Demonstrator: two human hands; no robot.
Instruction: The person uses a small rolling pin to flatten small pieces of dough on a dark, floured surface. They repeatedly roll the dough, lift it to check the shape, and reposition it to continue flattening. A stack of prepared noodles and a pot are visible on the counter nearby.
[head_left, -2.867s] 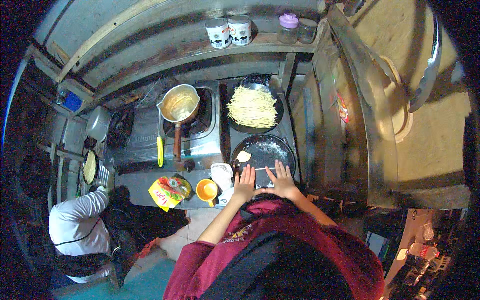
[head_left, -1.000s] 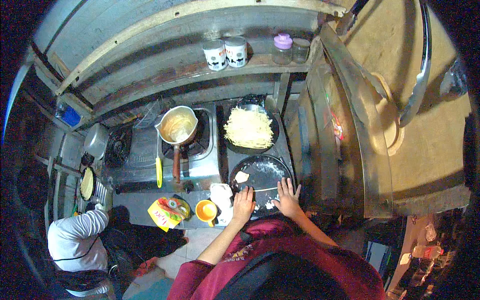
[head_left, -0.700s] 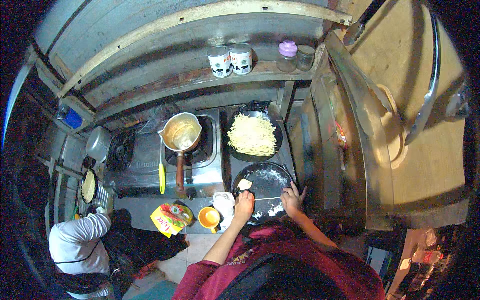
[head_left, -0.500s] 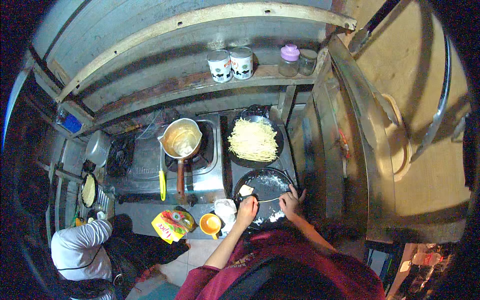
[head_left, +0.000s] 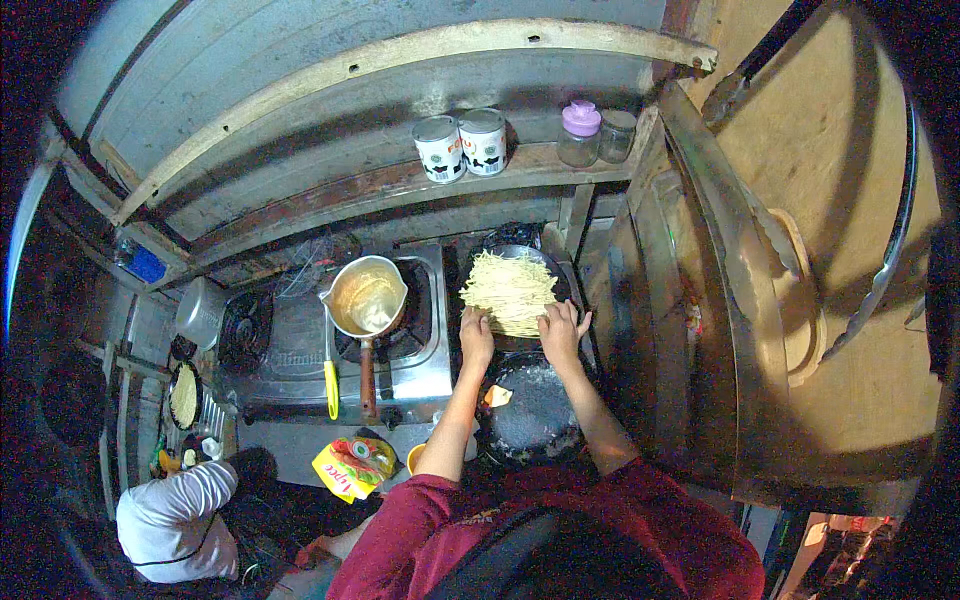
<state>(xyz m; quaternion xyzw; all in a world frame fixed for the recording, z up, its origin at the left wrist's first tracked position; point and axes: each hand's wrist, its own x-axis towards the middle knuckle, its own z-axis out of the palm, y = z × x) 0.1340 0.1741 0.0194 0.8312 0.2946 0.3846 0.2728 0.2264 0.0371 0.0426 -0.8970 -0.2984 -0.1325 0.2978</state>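
A heap of thin pale dough strands point(head_left: 510, 285) lies on a round dark tray behind a second pan. At the heap's near edge, my left hand point(head_left: 477, 340) pinches on the left and my right hand point(head_left: 561, 333) on the right, its outer fingers raised. The dough strand between them blends with the heap, so its full length cannot be made out. Nearer to me sits a round dark pan point(head_left: 540, 405) dusted with white flour. A small pale piece of dough point(head_left: 497, 396) rests at that pan's left side.
Left of the heap, a saucepan point(head_left: 366, 298) with a wooden handle stands on a gas stove point(head_left: 290, 375), beside a yellow-handled utensil point(head_left: 331, 390). A yellow packet point(head_left: 352, 468) and a partly hidden orange cup point(head_left: 416, 458) are nearer. Another person point(head_left: 185, 520) sits at lower left. Cans point(head_left: 440, 150) line the shelf.
Both hands have moved forward from the floured pan to the heap's near edge, carrying the dough strand stretched between them. The cup is now largely hidden behind my left forearm.
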